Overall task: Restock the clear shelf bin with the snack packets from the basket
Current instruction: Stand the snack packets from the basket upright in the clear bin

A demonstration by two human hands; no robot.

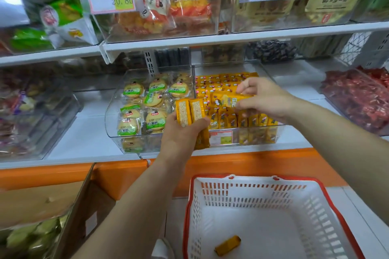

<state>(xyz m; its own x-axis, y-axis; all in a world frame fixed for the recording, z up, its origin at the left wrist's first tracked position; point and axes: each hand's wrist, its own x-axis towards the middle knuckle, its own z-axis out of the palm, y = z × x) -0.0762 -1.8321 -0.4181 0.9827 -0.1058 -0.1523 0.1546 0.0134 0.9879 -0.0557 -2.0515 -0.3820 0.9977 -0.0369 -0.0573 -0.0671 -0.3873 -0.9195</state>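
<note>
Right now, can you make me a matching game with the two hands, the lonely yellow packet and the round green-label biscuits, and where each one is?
Things:
1. left hand
2. right hand
3. lone yellow snack packet
4. round biscuits in green-labelled wrappers

Places:
A. lying in the white plastic basket with the red rim
B. gripping a bundle of yellow packets in front of the clear shelf bin
C. in the neighbouring clear bin on the left
D. pinching yellow packets above that shelf bin's rows

Pairs: 1-B, 2-D, 3-A, 4-C.
</note>
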